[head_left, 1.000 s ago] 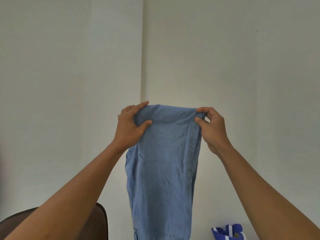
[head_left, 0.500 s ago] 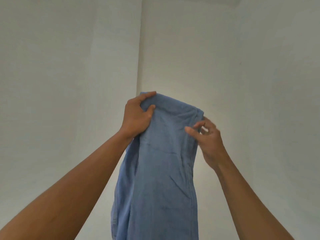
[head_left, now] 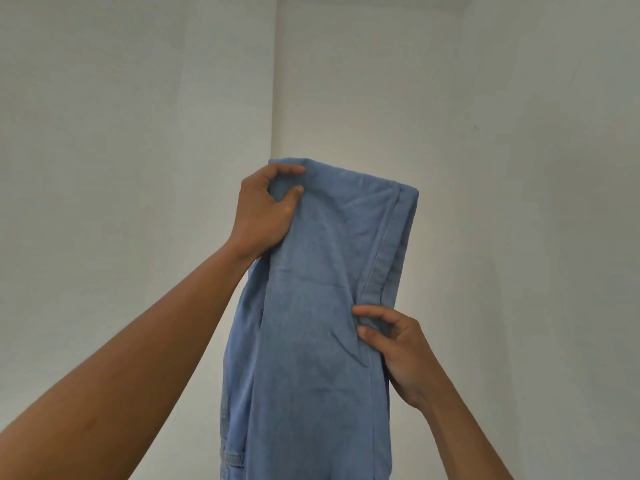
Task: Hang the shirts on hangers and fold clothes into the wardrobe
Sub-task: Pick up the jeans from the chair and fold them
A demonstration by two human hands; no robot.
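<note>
At the left of my view, my left grip [head_left: 266, 209] is closed on the upper left corner of the blue garment [head_left: 311, 306], thumb in front and fingers curled over the folded top edge. 1 second ago this corner sat level with the other. Now it is raised, and the top edge slopes down toward the right.

The garment hangs in the air in front of the wall corner [head_left: 273, 98], doubled over at the top and running past the bottom of the picture. From the long side seam and the pocket stitching low on the left I judge it to be denim trousers, though I cannot be sure. Its upper right corner, which I held 1 second ago, now stands free.

Further right and lower, my right grip [head_left: 398, 348] has come down the right edge and pinches the cloth at the seam, thumb and forefinger closed on it, well below the left grip. 0.5 seconds ago those fingers were loose beside the top corner, so this is a fresh hold.

I read this as the start of the next fold: 1 grip carries the weight from above while the other takes a midpoint to bring the length over. No wardrobe or hanger shows, so the putting away is yet to come.
</note>
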